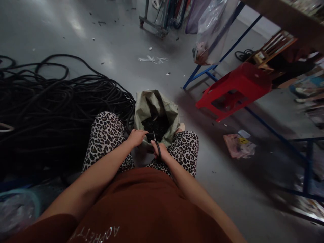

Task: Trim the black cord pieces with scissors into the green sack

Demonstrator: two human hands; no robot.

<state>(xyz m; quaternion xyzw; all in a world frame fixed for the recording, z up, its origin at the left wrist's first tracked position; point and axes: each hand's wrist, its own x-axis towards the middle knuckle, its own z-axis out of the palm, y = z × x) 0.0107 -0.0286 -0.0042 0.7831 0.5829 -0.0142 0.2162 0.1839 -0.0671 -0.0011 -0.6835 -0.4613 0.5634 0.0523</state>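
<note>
My right hand [162, 152] grips a pair of scissors [159, 151] with black handles, its metal blades pointing up and away from me over the sack's near rim. Just to the left, my left hand [137, 137] is closed, with the fingers pinched on what looks like a black cord whose dark end reaches toward the blades. Both hands are above a pale green woven sack [174, 116], which stands open between my knees. Dark pieces [158, 125] lie inside it, too dim to make out singly.
A large heap of black cord [63, 98] covers the floor at left. At right are a red plastic stool [235, 89], a blue-legged table [212, 69] and plastic packets [239, 145]. A light-blue-rimmed tub [36, 202] stands at lower left; a wheeled rack [153, 25] is ahead.
</note>
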